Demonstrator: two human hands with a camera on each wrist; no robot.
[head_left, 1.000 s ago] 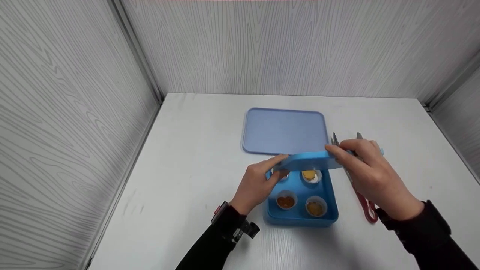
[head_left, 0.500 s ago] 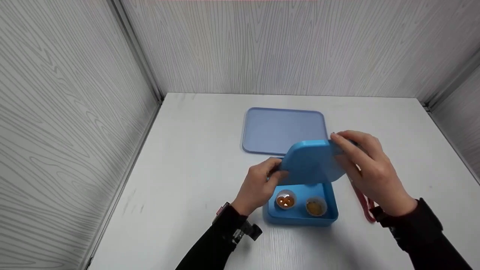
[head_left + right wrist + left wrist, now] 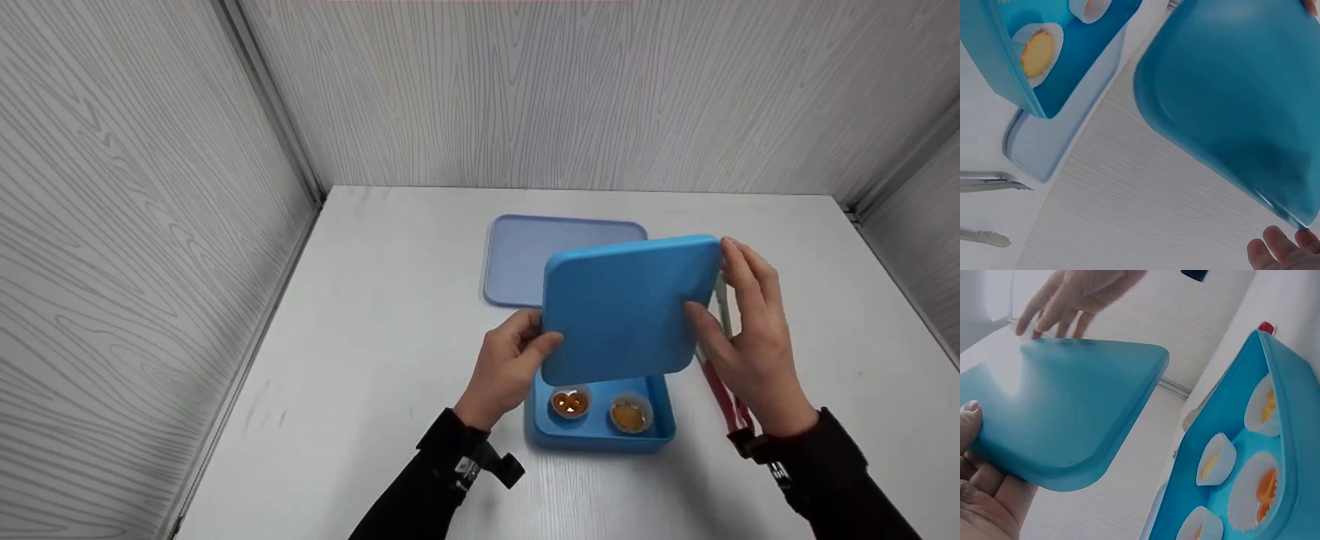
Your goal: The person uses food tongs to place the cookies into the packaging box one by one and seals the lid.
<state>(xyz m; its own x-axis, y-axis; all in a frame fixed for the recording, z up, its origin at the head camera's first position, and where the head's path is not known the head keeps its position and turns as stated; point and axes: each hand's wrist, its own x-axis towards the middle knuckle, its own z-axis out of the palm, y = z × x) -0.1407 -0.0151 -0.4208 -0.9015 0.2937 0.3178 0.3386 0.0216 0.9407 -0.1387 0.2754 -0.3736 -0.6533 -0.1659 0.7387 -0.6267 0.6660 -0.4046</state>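
Observation:
A blue lid [image 3: 622, 311] is held up and tilted over the front part of the table. My left hand [image 3: 506, 367] pinches its left side, thumb on the near face and fingers behind. At the lid's right side is my right hand [image 3: 757, 345], fingers fairly straight; in the right wrist view a fingertip meets the lid's corner. Below stands a matching blue box [image 3: 600, 444], uncovered. Several white paper cups hold small foods in it, including orange pieces [image 3: 1266, 495] and a round yellow piece [image 3: 1037, 53]. The lid hides the box's rear half from the head view.
A pale blue tray [image 3: 517, 255] lies flat behind the box, partly covered by the lid in the head view. Metal tongs with red handles [image 3: 720, 390] lie to the right, under the right hand. Walls stand at the back and both sides.
The lid has risen and turned from nearly edge-on to showing its broad face. My right hand has moved up and right, its fingers straightening; the left keeps its hold.

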